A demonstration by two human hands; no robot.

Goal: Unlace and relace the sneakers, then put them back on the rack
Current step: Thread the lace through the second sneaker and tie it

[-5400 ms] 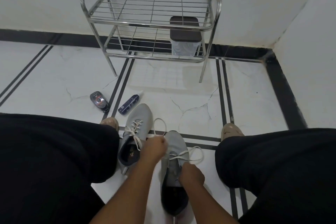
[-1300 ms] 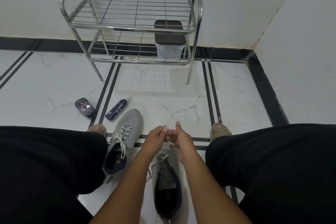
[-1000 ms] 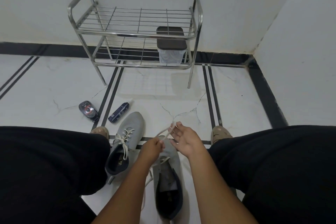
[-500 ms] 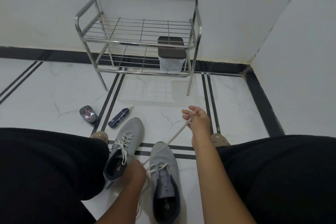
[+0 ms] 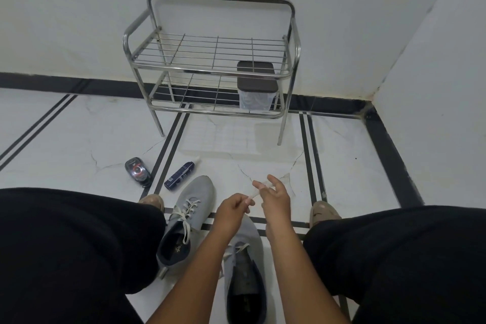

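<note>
Above the near sneaker point(image 5: 246, 258), both hands pinch one white lace point(image 5: 259, 190).

Left hand point(image 5: 231, 212) and right hand point(image 5: 274, 198) each keep a closed grip on the lace, stretched short between them, just over the shoe's toe. Left of it lies the laced second sneaker point(image 5: 185, 218); the steel rack point(image 5: 210, 60) stands far, against the wall.

My left hand point(image 5: 232, 209) and right hand point(image 5: 274, 196) meet ahead of my knees, both pinching the white lace point(image 5: 254, 193).
</note>
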